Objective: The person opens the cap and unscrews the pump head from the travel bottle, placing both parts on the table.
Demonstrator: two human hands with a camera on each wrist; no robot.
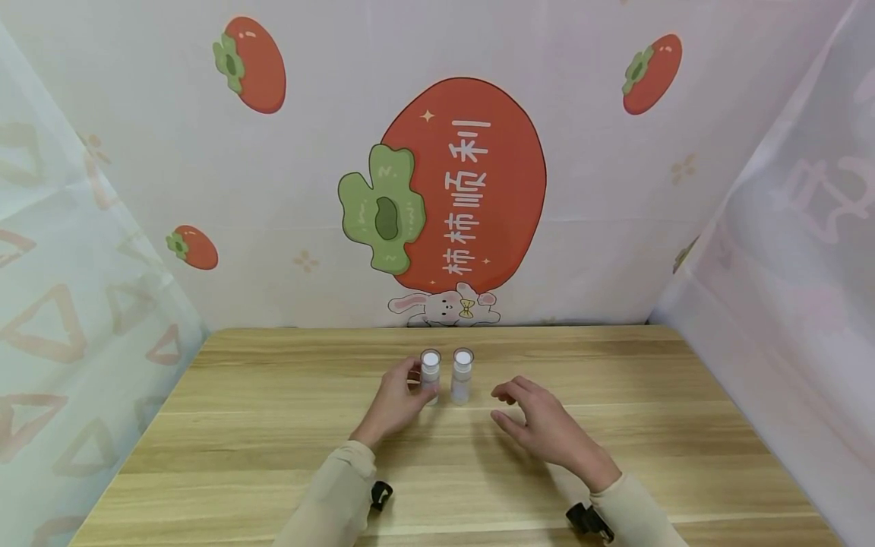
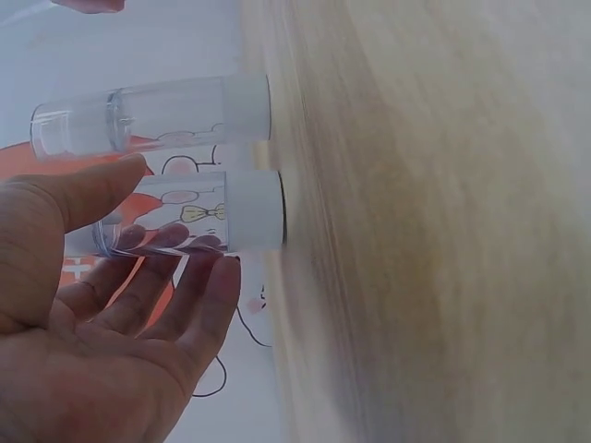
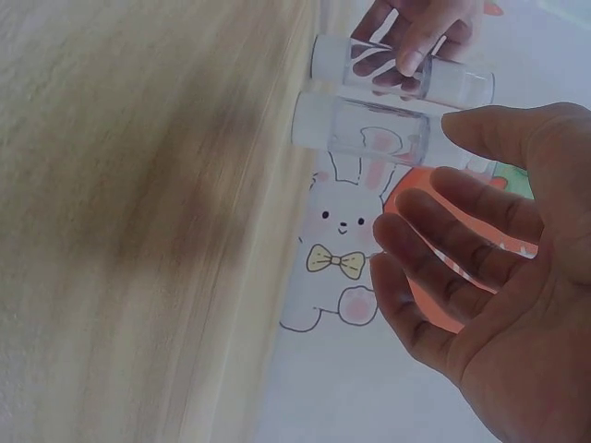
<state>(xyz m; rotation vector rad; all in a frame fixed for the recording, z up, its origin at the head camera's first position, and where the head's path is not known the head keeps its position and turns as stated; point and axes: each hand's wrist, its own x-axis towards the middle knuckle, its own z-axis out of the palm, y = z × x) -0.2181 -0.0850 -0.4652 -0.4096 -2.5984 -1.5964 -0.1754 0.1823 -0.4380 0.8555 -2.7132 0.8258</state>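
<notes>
Gripping the left bottle (image 1: 430, 371) mid-body (probably light, stiff, slick, so apt), the left hand (image 1: 398, 396) curls round it; the right hand (image 1: 544, 425) hangs empty, spread.

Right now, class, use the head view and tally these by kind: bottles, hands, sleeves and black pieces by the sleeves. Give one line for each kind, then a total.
Clear bottles: 2
Hands: 2
Pale sleeves: 2
Black pieces: 2
Total: 8
</notes>
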